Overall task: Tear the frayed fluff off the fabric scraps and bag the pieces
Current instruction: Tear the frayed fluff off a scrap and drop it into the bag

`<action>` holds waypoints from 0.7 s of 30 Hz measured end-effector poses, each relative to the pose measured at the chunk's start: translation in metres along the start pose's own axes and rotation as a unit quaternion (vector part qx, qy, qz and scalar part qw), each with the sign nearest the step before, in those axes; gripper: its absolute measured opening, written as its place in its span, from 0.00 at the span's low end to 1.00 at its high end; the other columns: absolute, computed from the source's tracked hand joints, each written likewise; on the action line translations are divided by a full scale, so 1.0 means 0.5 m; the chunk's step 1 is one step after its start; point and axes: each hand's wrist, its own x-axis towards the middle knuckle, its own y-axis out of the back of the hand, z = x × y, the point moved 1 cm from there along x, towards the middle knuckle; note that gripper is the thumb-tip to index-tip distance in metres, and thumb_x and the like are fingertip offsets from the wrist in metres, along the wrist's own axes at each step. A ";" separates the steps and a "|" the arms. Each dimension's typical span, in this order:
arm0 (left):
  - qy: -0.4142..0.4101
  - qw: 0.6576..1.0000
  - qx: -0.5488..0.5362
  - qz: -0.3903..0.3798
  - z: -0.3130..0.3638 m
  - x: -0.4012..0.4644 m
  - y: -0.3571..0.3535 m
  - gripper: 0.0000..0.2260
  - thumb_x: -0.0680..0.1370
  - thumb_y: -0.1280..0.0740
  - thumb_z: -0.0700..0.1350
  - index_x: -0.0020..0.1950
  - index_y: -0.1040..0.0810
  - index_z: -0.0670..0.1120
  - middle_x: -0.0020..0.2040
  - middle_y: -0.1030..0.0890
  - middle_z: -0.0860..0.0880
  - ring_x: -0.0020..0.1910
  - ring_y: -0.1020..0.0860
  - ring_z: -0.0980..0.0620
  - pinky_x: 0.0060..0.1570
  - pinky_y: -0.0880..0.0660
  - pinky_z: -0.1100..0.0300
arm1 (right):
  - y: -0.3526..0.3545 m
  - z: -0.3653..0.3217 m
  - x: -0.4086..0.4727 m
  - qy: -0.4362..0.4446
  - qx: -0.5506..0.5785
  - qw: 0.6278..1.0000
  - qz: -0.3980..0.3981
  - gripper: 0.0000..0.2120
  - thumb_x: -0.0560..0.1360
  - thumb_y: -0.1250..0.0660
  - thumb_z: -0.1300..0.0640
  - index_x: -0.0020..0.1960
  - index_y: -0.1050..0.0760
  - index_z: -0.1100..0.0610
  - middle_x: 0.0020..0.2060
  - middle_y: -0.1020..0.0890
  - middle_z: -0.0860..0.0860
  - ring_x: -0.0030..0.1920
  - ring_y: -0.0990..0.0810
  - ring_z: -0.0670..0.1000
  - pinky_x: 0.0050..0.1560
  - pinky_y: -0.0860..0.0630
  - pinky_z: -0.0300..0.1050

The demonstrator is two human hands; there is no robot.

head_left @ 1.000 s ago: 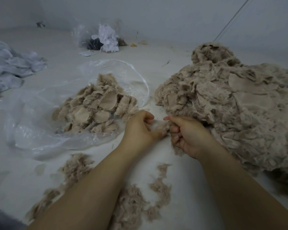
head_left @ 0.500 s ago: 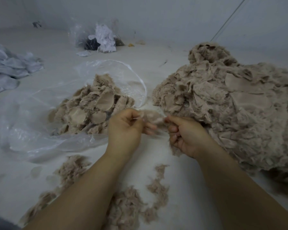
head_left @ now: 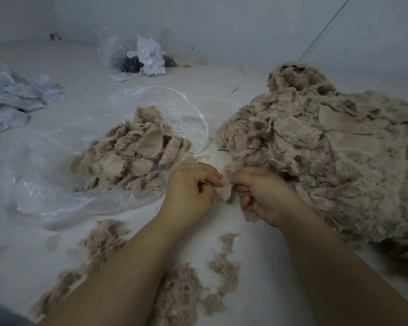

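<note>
The scrap [head_left: 224, 192] is pinched between left hand [head_left: 190, 188] and right hand [head_left: 263, 194]; soft, light, likely tear-prone, best gripped near the frayed edge.

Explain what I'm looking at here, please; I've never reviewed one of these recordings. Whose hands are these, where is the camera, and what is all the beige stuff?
There is no machine: a person works with bare hands, and the single camera sits on their head, looking forward and down. The left hand and right hand both pinch one small fabric scrap between them. To the right lies a big pile of beige fuzzy scraps. To the left, an open clear plastic bag holds a smaller heap of pieces. Loose fluff lies on the pale surface near the forearms. Farther back are another clear bag with white bits and crumpled pale cloth at far left.
</note>
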 end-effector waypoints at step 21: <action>0.256 0.939 -0.220 -0.074 0.014 0.006 0.004 0.17 0.81 0.35 0.43 0.34 0.27 0.38 0.20 0.27 0.46 0.14 0.32 0.53 0.16 0.38 0.66 | 0.008 0.002 -0.004 0.026 -0.111 0.992 -0.051 0.09 0.75 0.29 0.57 0.45 0.21 0.64 0.27 0.28 0.52 0.24 0.37 0.44 0.24 0.38 0.37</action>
